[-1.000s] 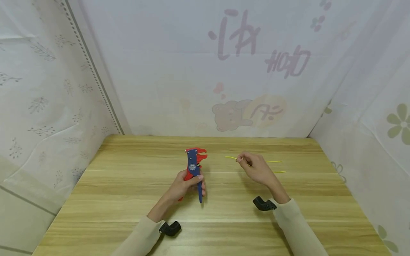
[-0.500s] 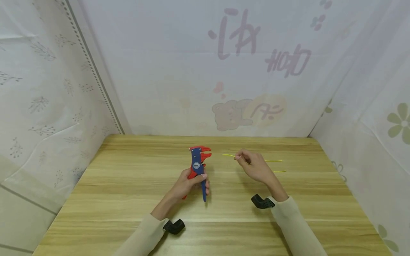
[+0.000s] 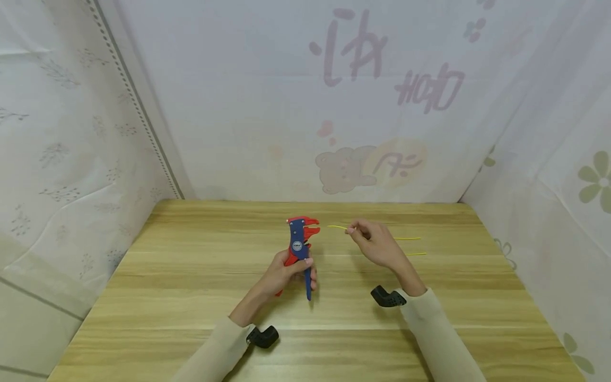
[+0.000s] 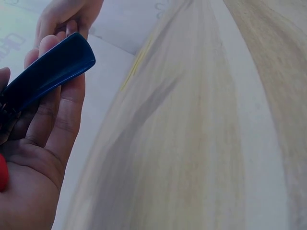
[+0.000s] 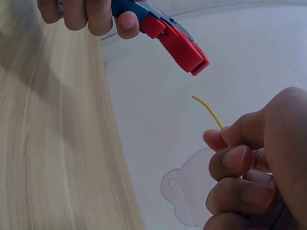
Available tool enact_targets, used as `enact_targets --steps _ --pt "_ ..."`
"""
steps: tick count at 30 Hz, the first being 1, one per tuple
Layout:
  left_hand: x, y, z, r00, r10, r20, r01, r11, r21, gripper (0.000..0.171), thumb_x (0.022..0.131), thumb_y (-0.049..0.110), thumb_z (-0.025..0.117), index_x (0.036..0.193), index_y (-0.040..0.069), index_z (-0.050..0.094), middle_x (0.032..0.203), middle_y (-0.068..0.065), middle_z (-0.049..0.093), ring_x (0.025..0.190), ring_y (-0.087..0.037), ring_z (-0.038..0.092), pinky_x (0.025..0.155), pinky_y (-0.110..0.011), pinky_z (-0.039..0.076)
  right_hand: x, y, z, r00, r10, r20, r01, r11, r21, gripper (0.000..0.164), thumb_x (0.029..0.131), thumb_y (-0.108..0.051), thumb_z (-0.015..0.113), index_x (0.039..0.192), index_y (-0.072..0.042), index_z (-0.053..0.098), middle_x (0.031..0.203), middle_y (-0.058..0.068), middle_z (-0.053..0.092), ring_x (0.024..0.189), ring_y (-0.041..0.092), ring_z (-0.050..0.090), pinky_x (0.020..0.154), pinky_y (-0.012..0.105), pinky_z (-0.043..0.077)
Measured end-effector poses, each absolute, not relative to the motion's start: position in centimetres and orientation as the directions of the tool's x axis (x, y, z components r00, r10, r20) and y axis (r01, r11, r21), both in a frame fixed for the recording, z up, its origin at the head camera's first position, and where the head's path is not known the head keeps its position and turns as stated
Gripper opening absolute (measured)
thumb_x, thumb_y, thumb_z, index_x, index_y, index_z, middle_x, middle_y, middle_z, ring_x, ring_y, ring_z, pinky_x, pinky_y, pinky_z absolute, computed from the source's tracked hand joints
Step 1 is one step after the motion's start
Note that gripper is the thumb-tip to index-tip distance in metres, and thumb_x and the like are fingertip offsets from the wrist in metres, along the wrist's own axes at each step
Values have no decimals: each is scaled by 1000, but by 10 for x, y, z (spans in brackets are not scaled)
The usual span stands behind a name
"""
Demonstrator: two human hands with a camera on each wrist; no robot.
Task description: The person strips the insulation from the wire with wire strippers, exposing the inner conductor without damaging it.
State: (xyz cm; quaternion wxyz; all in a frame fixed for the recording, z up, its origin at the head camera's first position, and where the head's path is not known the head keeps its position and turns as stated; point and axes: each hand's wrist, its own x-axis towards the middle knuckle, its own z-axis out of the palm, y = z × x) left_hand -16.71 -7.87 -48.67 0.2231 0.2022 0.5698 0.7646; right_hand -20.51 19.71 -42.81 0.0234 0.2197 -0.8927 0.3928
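Note:
My left hand [image 3: 286, 270] grips a wire stripper [image 3: 298, 239] with a blue body, red jaws and blue and red handles. Its jaws stand apart and face right. In the left wrist view the blue handle [image 4: 53, 67] lies across the curled fingers. My right hand [image 3: 374, 244] pinches a yellow wire [image 3: 337, 226] between thumb and fingertips. The wire's free end points left, a short gap from the stripper's red jaws. From the right wrist view, that end [image 5: 206, 109] bends slightly, below the red jaw tip [image 5: 193, 62]; the rest of the wire is mostly hidden in the hand.
Two more yellow wires lie on the wooden table [image 3: 191, 265] beyond and right of my right hand, an upper wire [image 3: 408, 239] and a lower wire [image 3: 417, 254]. Patterned white cloth [image 3: 238, 106] hangs behind the table and along both sides. Black camera mounts sit on both wrists.
The left hand has moved right and slightly away from me with the wire stripper. My right hand has shifted a little left and up with the wire, narrowing the gap between them.

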Motion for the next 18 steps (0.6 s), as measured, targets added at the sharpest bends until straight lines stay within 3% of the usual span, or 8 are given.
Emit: enact_targets --steps 4,10,18 --pt "-168 -76 -485 -816 574 66 -104 -258 960 32 105 20 58 116 -8 45 83 -3 72 73 -18 75 73 -37 65 -205 196 -425 -904 -367 219 -408 589 -697 22 108 -26 55 109 -11 70 59 -5 46 51 4 31 51 24 30" --pt "-170 -72 -484 -814 574 86 -86 -265 960 20 106 18 57 114 1 50 83 -4 72 72 -18 75 72 -37 65 -205 194 -421 -909 -357 215 -397 585 -708 23 107 -30 55 109 -13 71 67 -3 54 54 5 37 53 25 34" --pt "-171 -68 -482 -812 578 86 -89 -267 960 22 106 18 57 113 -2 50 83 -5 72 72 -19 75 72 -39 65 -203 192 -416 -902 -360 239 -416 571 -708 23 107 -29 56 107 -13 71 69 1 58 55 6 39 53 24 34"
